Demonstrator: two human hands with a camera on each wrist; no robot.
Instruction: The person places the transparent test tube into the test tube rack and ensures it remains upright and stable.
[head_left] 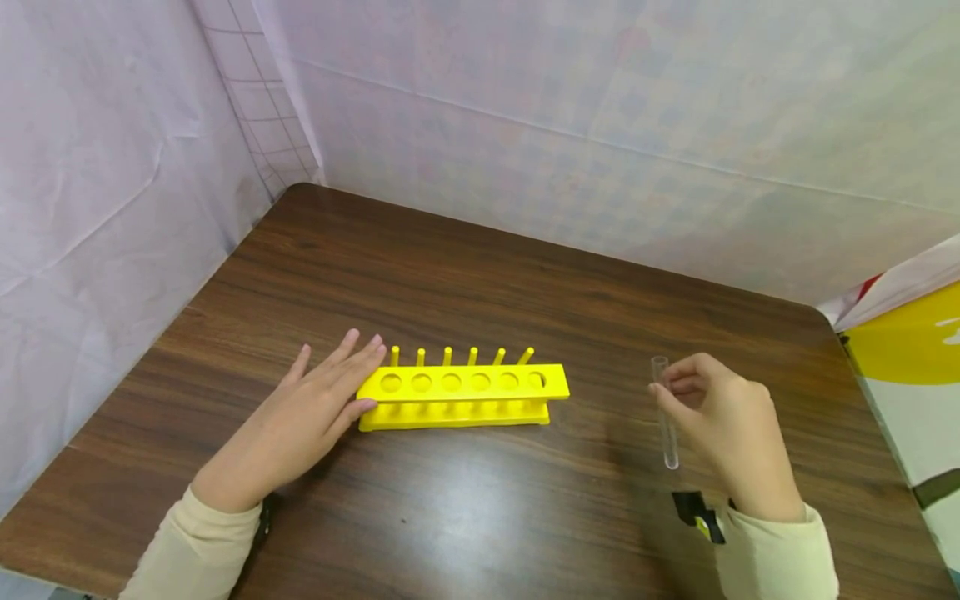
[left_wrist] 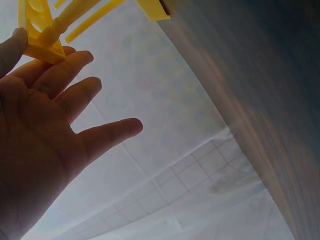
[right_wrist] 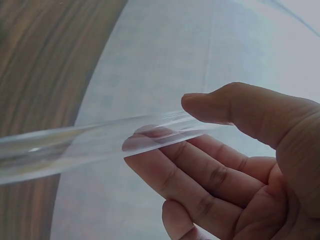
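Observation:
A yellow test tube rack (head_left: 557, 382) stands on the table, with one row of round holes and a row of pegs behind. My left hand (head_left: 307, 417) holds its left end between the thumb and the nearest fingers; the other fingers are spread. In the left wrist view the thumb lies on one side of the rack's end (left_wrist: 44, 53) and fingertips on the other. To the right, apart from the rack, my right hand (head_left: 731, 425) pinches a clear test tube (head_left: 669, 442) near its top, nearly upright. The right wrist view shows the transparent tube (right_wrist: 60, 152) between thumb and fingers.
The brown wood-grain table (head_left: 450, 275) has rounded far corners. Pale cloth sheets (head_left: 600, 125) hang behind it and on the left. A yellow and white surface (head_left: 907, 342) lies beyond the right edge. A black strap piece (head_left: 688, 507) hangs at the right wrist.

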